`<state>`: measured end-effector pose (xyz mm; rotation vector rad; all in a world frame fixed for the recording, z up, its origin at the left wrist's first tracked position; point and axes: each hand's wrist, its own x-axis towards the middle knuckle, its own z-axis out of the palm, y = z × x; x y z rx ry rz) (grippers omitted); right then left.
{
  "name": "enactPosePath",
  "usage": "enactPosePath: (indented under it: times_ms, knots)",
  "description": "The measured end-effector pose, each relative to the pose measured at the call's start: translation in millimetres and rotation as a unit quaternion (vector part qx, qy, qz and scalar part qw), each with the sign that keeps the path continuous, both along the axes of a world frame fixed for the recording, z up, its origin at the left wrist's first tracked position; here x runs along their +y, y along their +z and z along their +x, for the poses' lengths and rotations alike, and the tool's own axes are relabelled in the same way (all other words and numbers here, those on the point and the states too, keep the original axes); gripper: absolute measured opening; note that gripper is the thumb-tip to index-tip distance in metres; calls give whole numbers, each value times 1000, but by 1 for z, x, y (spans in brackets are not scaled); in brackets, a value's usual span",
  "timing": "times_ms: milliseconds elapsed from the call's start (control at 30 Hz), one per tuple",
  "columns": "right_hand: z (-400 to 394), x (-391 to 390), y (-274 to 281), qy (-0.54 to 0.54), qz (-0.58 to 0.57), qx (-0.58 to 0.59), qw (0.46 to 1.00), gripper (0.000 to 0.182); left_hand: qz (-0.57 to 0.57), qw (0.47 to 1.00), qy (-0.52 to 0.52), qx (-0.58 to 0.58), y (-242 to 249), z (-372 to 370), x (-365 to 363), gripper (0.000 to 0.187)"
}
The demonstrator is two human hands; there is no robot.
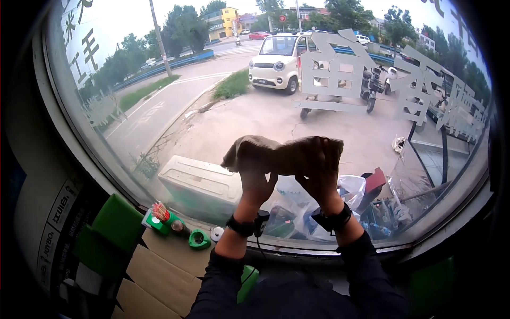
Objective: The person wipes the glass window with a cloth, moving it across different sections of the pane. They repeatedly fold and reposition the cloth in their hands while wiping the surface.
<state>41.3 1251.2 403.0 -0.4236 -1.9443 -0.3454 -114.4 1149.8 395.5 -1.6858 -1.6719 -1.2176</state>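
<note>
Both arms reach up in front of a large glass window (212, 127). A brownish-grey cloth (281, 155) is stretched sideways between my hands, overlapping the glass in this view. My left hand (256, 185) grips its left part, thumb pointing up at the lower edge and the other fingers mostly hidden by the cloth. At the right end my right hand (322, 183) is closed on the same cloth, with its thumb below and fingers in shadow. Dark bands (241, 226) with small devices circle both wrists.
Below left, a brown table (164, 274) carries a green holder of red-tipped sticks (160, 212), a small jar (180, 228) and a green ashtray (199, 239). Green chairs (109, 234) stand beside it. Outside are a white box (199, 183), plastic bags (350, 189) and a small white car (273, 63).
</note>
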Motion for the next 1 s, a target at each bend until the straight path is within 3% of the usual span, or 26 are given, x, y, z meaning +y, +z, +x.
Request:
enactPosePath:
  times_ms: [100, 200, 333, 433, 500, 533, 700, 800, 867, 900, 933, 1000]
  knots:
    - [0, -1, 79, 7, 24, 62, 998, 59, 90, 994, 16, 61, 72, -4, 0, 51]
    - [3, 0, 108, 18, 70, 72, 995, 61, 102, 992, 19, 74, 91, -12, 8, 50]
    - [9, -2, 50, -24, 0, 10, 1000, 65, 111, 991, -15, 79, 51, 18, 12, 59]
    - [21, 3, -33, -79, -16, -15, 997, 68, 12, 997, -71, 10, -17, 48, 15, 37]
    - [35, 12, -78, -77, 1, -30, 997, 74, -89, 994, -58, -26, -54, 67, 13, 45]
    - [45, 14, -85, -79, -16, -46, 996, 74, -84, 996, -25, 21, -63, 73, 13, 47]
    - [79, 22, -49, -81, -29, 6, 996, 75, -34, 993, -113, -16, -32, 86, 26, 40]
    - [102, 32, -6, -173, -11, 25, 984, 78, 34, 989, -144, -7, 9, 100, 39, 42]
    - [111, 30, 35, -98, -56, 141, 984, 77, -11, 988, -156, -21, 37, 111, 51, 45]
    - [116, 29, 54, -83, -101, 152, 980, 70, 27, 985, -168, -19, 51, 115, 56, 47]
    - [116, 28, 81, -95, -19, 131, 987, 42, 65, 981, -180, -16, 65, 118, 60, 49]
    - [110, 22, 107, -50, -16, 144, 988, 38, 127, 970, -208, -21, 99, 115, 61, 53]
